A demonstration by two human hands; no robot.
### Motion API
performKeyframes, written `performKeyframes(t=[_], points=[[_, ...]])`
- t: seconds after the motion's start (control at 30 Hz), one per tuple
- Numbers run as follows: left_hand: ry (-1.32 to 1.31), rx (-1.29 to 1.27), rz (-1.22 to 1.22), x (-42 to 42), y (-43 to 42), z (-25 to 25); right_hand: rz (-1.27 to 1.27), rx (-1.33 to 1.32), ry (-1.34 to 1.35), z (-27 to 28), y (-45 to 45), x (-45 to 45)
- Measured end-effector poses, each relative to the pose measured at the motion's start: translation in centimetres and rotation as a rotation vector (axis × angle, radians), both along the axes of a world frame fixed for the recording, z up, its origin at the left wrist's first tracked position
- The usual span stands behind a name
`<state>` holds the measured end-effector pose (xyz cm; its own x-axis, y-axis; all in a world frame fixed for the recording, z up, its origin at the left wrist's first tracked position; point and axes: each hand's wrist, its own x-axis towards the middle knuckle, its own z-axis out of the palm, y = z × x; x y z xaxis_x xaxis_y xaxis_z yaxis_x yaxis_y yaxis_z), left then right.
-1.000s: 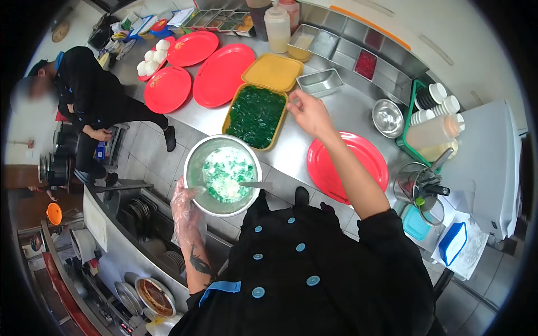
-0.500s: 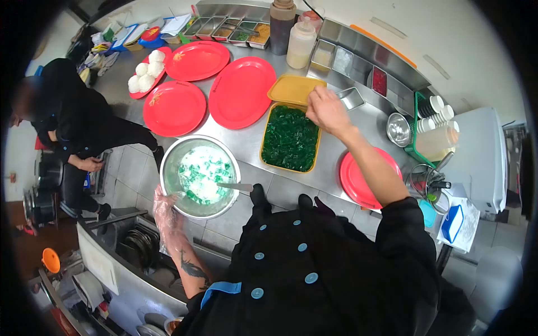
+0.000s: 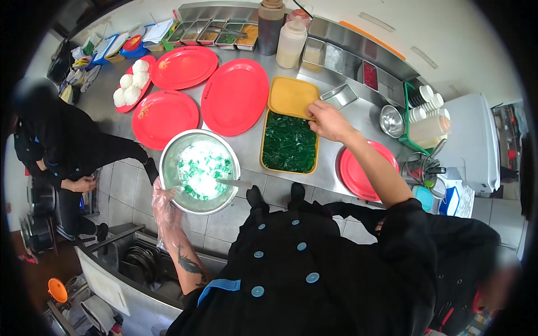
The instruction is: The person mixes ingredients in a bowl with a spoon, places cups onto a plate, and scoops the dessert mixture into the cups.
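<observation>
Clock read from the middle of your view, twelve at the top. Left hand [image 3: 163, 201], in a clear plastic glove, at eight o'clock: fingers curled at the bowl's lower-left edge and holding it, most of them hidden beneath. Bowl [image 3: 191, 141], steel, at nine o'clock: green cubes in white liquid, with a spoon [image 3: 234, 183] whose handle lies over the rim towards your middle. Right hand [image 3: 329, 121], bare, at one o'clock: thumb and fingers drawn together, pinching the near right corner of the lid. Lid [image 3: 290, 94], yellow, at twelve, lying against the far end of the tub. Tub [image 3: 290, 171], yellow-rimmed, near the centre on the steel counter, filled with dark green jelly [image 3: 288, 141]. Red plates: an oval one [image 3: 235, 98] just past eleven, two more at ten, another [image 3: 367, 169] at three. White balls [image 3: 133, 84], on a red dish, at ten. Steel tray [image 3: 339, 96] at one, near your right hand; small steel bowl [image 3: 390, 121] at two, beside a green basket [image 3: 412, 126]. Co-workers: one person [image 3: 67, 137] standing between nine and ten, another [image 3: 462, 263] at four.
</observation>
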<state>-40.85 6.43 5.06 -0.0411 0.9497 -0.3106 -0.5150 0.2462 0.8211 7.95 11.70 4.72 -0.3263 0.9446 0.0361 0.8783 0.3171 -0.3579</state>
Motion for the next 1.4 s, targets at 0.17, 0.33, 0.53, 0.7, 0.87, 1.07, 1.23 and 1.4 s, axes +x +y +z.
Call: performKeyframes(t=[0.17,0.33,0.53,0.7,0.87,1.07,1.23,1.4], points=[[0.035,-0.003,0.086,1.8,-1.6,0.2,0.030,0.211,-0.220,-0.3,0.3,-0.5],[0.073,0.004,0.150,2.9,-3.9,0.5,-0.105,0.525,0.123,7.7,-0.3,-0.1],[0.053,0.015,0.220,3.9,-5.2,0.1,-0.377,0.277,0.936,6.5,-0.6,4.6],[0.046,0.010,0.233,4.6,-5.5,0.5,-0.543,-0.011,1.043,-6.3,-0.7,2.1],[0.080,-0.023,0.252,5.0,-6.1,0.9,-0.615,0.219,0.635,-5.9,0.1,-2.4],[0.092,-0.103,0.287,5.5,-6.9,0.7,-0.583,0.372,0.366,-7.2,0.1,-3.5],[0.066,-0.114,0.285,3.6,-6.7,-1.0,-0.601,0.407,0.164,-6.8,-0.1,-3.7],[0.074,-0.110,0.188,2.3,-4.8,-1.4,-0.275,0.274,0.123,-1.8,-6.6,-9.4]])
